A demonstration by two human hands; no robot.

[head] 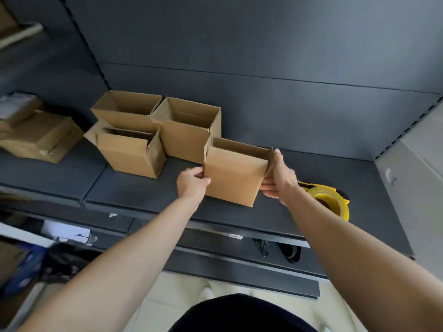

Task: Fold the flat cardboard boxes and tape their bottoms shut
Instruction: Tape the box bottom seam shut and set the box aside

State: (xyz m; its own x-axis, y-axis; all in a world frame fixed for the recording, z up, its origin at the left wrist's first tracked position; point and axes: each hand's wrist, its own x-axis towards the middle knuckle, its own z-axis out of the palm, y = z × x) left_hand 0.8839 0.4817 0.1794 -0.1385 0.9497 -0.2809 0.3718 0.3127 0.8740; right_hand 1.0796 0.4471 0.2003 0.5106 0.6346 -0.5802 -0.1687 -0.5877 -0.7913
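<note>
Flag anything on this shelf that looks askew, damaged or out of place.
Nothing is damaged or spilled. Only the front-left open box looks slightly untidy: its left top flap splays outward. The left hand and right hand hold the nearest box upright.

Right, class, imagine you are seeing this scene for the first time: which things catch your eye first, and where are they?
First the cardboard box at centre, held between the left grip and right grip over the dark shelf. Next the yellow tape dispenser just right of it, then three open boxes standing behind to the left.
</note>
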